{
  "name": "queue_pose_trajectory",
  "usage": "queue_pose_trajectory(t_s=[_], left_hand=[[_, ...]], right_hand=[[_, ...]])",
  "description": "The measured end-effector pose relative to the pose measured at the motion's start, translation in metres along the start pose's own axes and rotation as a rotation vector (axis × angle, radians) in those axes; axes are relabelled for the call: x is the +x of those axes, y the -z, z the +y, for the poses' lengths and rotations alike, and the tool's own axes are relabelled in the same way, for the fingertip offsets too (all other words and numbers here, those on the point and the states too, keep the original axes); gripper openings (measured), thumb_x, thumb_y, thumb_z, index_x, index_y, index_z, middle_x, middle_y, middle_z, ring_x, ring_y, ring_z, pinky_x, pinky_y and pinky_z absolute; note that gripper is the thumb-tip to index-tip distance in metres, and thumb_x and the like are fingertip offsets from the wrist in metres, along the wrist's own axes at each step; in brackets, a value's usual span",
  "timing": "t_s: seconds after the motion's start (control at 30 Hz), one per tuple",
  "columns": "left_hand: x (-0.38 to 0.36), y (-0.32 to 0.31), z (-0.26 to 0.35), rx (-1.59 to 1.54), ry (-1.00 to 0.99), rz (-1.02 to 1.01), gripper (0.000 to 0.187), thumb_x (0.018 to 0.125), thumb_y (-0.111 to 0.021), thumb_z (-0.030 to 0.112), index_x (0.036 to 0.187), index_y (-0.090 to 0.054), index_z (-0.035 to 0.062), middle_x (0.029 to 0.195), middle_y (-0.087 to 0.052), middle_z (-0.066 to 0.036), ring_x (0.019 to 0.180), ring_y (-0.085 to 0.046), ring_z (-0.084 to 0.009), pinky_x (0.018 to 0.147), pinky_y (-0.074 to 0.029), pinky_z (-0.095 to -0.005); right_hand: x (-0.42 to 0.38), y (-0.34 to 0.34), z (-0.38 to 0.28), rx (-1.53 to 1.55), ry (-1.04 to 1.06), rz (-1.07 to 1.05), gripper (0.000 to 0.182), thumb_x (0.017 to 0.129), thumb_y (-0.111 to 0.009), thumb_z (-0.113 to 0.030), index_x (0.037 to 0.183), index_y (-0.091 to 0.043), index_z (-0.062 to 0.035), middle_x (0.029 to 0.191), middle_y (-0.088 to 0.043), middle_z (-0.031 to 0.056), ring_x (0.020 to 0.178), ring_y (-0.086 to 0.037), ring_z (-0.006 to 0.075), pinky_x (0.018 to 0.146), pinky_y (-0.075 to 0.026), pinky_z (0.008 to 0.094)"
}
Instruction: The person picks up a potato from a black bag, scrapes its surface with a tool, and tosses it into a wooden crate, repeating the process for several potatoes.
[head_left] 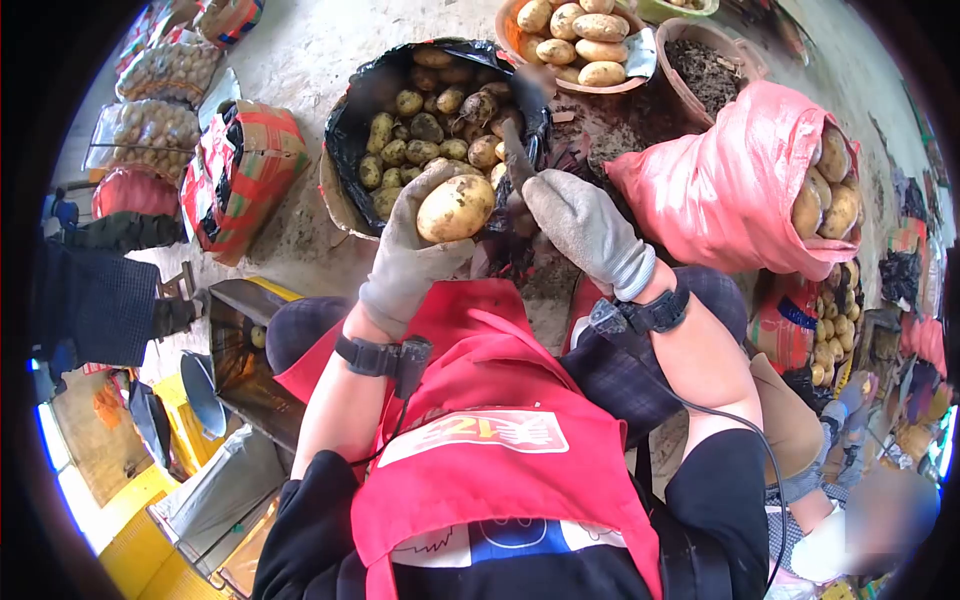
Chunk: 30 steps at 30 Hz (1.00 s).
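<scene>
A large yellow potato (456, 209) with dirt specks lies in my left hand (412, 250), which wears a grey-white glove. My right hand (585, 220), gloved too, is just right of the potato and apart from it. Its fingers are wrapped round a dark flat tool (517, 155), perhaps a knife, that points up. Beyond both hands stands a round container lined with a black bag (355, 120), holding several smaller, dirtier potatoes (425, 127).
An open pink sack (720, 180) of potatoes lies at right. Behind are an orange basin (510, 35) of large potatoes and a bucket (745, 60) of dark debris. A red checked bag (250, 165) stands left. Another person (800, 500) is at lower right.
</scene>
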<state>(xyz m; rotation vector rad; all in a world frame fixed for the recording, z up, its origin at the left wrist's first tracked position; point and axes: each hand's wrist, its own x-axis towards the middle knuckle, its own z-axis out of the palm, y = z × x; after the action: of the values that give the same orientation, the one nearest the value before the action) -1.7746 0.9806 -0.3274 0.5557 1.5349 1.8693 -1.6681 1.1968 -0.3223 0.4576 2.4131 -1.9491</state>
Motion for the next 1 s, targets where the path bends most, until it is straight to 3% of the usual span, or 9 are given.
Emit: queue_pose_trajectory(t_s=[0.07, 0.2, 0.27, 0.33, 0.4, 0.47, 0.63, 0.83, 1.0], left_hand=[[-0.002, -0.006, 0.001, 0.080, -0.013, 0.001, 0.082, 0.079, -0.072, -0.012, 0.153, -0.042, 0.0043, 0.138, -0.059, -0.012, 0.121, -0.062, -0.0220, 0.099, -0.056, -0.0350], [-0.004, -0.016, -0.002, 0.300, -0.034, 0.049, 0.080, 0.075, -0.070, -0.017, 0.149, -0.045, 0.0027, 0.139, -0.057, -0.012, 0.128, -0.060, -0.0235, 0.107, -0.053, -0.0369], [0.000, -0.016, -0.006, 0.403, -0.143, 0.019, 0.079, 0.074, -0.069, -0.019, 0.146, -0.046, 0.0025, 0.140, -0.056, -0.013, 0.127, -0.060, -0.0239, 0.103, -0.055, -0.0365], [-0.001, -0.024, 0.001, 0.073, 0.057, 0.054, 0.080, 0.072, -0.065, -0.019, 0.148, -0.046, 0.0011, 0.149, -0.052, -0.013, 0.135, -0.054, -0.0242, 0.115, -0.046, -0.0374], [0.005, -0.022, -0.005, 0.068, 0.080, 0.061, 0.084, 0.072, -0.067, -0.018, 0.150, -0.043, 0.0014, 0.150, -0.051, -0.015, 0.137, -0.054, -0.0264, 0.116, -0.045, -0.0383], [0.006, -0.020, -0.007, -0.108, 0.128, 0.051, 0.088, 0.075, -0.069, -0.017, 0.154, -0.039, 0.0085, 0.142, -0.055, -0.012, 0.122, -0.062, -0.0222, 0.092, -0.060, -0.0354], [0.010, -0.034, -0.007, -0.374, 0.184, 0.058, 0.085, 0.076, -0.070, -0.012, 0.153, -0.043, 0.0119, 0.143, -0.057, -0.012, 0.123, -0.063, -0.0269, 0.099, -0.057, -0.0407], [0.006, -0.027, -0.019, -0.629, 0.317, 0.018, 0.063, 0.094, -0.064, 0.018, 0.153, -0.043, 0.0112, 0.142, -0.057, -0.014, 0.124, -0.063, -0.0326, 0.093, -0.057, -0.0448], [0.010, -0.022, -0.017, -0.925, 0.430, -0.012, 0.060, 0.100, -0.062, 0.027, 0.152, -0.043, 0.0034, 0.144, -0.056, -0.016, 0.124, -0.063, -0.0310, 0.097, -0.056, -0.0441]], right_hand=[[-0.011, 0.005, -0.011, 0.015, -0.041, -0.044, 0.035, 0.108, -0.053, -0.033, 0.100, -0.069, -0.0029, 0.076, -0.069, 0.0077, 0.067, -0.066, 0.0155, 0.060, -0.052, 0.0323], [-0.014, 0.000, -0.005, -0.395, 0.250, -0.006, 0.028, 0.102, -0.059, -0.028, 0.089, -0.067, -0.0038, 0.080, -0.066, 0.0241, 0.075, -0.067, 0.0449, 0.065, -0.052, 0.0509], [-0.019, 0.003, -0.016, -0.495, 0.213, -0.138, 0.034, 0.100, -0.056, -0.035, 0.092, -0.071, -0.0056, 0.084, -0.071, 0.0247, 0.080, -0.070, 0.0448, 0.073, -0.055, 0.0543], [-0.024, -0.003, -0.014, -0.541, 0.197, -0.211, 0.037, 0.099, -0.057, -0.037, 0.086, -0.071, -0.0051, 0.082, -0.071, 0.0249, 0.078, -0.070, 0.0454, 0.074, -0.056, 0.0545], [-0.021, 0.001, -0.013, -0.436, 0.258, -0.036, 0.038, 0.100, -0.056, -0.037, 0.085, -0.071, -0.0051, 0.082, -0.070, 0.0250, 0.078, -0.070, 0.0456, 0.073, -0.055, 0.0544], [-0.016, 0.019, -0.019, -0.331, 0.167, 0.015, 0.038, 0.101, -0.057, -0.037, 0.086, -0.071, -0.0049, 0.083, -0.070, 0.0257, 0.080, -0.070, 0.0457, 0.072, -0.055, 0.0543], [-0.012, 0.017, -0.003, -0.354, 0.215, 0.041, 0.030, 0.102, -0.060, -0.031, 0.091, -0.069, -0.0049, 0.077, -0.066, 0.0245, 0.075, -0.068, 0.0451, 0.063, -0.051, 0.0525], [-0.012, 0.007, 0.004, -0.400, 0.311, 0.033, 0.031, 0.102, -0.061, -0.031, 0.087, -0.068, -0.0051, 0.076, -0.066, 0.0238, 0.073, -0.067, 0.0454, 0.063, -0.051, 0.0520], [0.001, 0.027, 0.003, -0.369, 0.238, 0.066, 0.029, 0.103, -0.061, -0.029, 0.090, -0.067, -0.0042, 0.077, -0.066, 0.0233, 0.074, -0.067, 0.0441, 0.062, -0.051, 0.0492]])
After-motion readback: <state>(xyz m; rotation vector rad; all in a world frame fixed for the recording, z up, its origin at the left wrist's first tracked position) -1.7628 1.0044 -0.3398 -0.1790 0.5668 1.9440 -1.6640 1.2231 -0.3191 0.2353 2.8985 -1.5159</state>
